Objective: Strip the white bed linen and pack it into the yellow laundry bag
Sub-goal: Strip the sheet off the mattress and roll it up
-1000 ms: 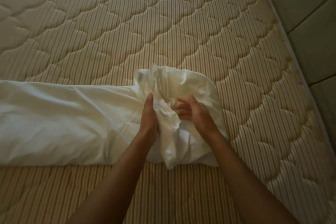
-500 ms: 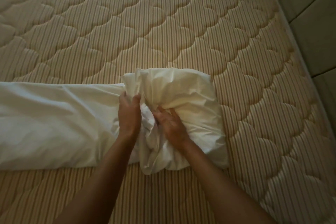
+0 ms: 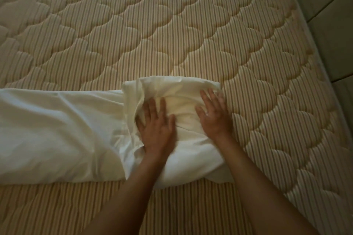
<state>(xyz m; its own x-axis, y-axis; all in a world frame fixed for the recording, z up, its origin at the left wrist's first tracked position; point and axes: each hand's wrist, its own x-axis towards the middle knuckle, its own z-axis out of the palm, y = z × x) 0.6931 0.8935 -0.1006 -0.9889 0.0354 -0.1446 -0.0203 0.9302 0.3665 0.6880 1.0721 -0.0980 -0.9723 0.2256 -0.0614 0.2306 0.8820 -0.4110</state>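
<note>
- Far half of the mattress (image 3: 152, 25) lies bare, open to a reach.
- The white linen (image 3: 57, 129) runs as a long band from the left edge to the middle, barring the way across.
- Bare mattress strip shows right of the linen and near the person.
- Padded wall panels (image 3: 328, 15) close off the right side.

Bed linen (image 3: 57, 129) showing plain white, creamier w/ a yellowish tint at the bunched end. Mattress (image 3: 172, 34) showing beige-and-tan pinstripes w/ scalloped quilting. Panels (image 3: 334, 15) at right edge looking pale grey-green.
</note>
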